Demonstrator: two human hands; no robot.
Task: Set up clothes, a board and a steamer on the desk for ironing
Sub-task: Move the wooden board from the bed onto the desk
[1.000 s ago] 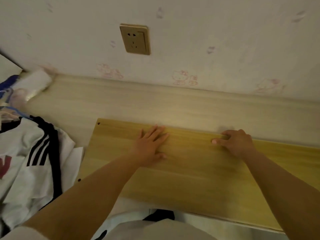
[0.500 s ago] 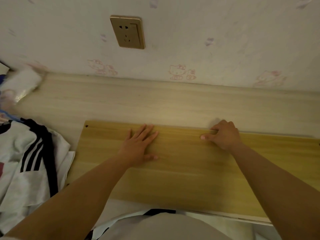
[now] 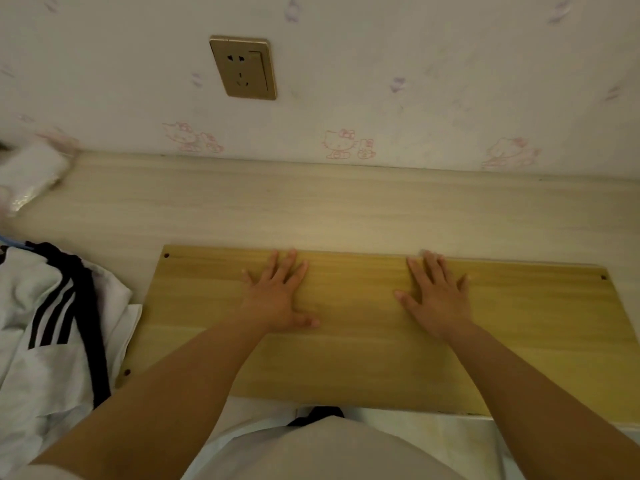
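A yellow wooden board point(image 3: 363, 362) lies flat on the pale wooden desk point(image 3: 311, 209), its long side parallel to the wall. My left hand point(image 3: 277, 296) rests palm down on the board's far middle, fingers spread. My right hand point(image 3: 436, 299) lies flat on the board to the right of it, fingers spread toward the far edge. A heap of white clothes with black stripes point(image 3: 52, 327) sits on the desk just left of the board. No steamer is in view.
A gold wall socket point(image 3: 244, 67) is on the papered wall above the desk. A white wrapped bundle point(image 3: 31, 171) lies at the desk's far left corner. A strip of bare desk runs between board and wall.
My right hand has opened from a curled grip at the board's far edge to lying flat on it. The board sits a little farther right in view.
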